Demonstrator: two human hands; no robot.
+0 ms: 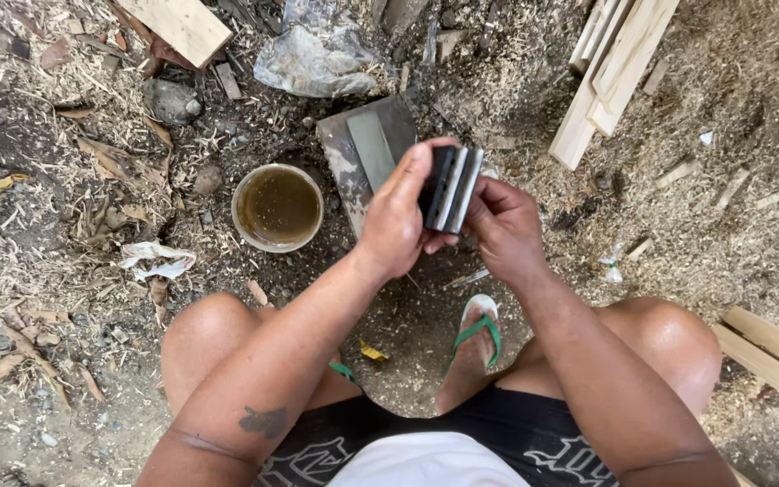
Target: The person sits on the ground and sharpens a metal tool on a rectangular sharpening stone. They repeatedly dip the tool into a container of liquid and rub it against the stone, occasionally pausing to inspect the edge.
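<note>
While the person squats low over sawdust-strewn ground, both hands meet in front of the knees on a stack of flat dark blades [451, 188] w/ pale edges. Left hand [396, 221] wraps the stack from the left, fingers curled shut over its top edge, thumb underneath. Right hand [503, 225] closes on the stack's lower right side, fingers tucked behind it. Stack is held on edge, up off the ground, just above a grey sharpening stone [370, 147] lying on a worn board [346, 162]. Left of that sits a round tub of murky brownish liquid [278, 207], near but apart. Pale wood planks [610, 72] lie upper right; a green-strapped sandal [478, 334] shows below the hands.
</note>
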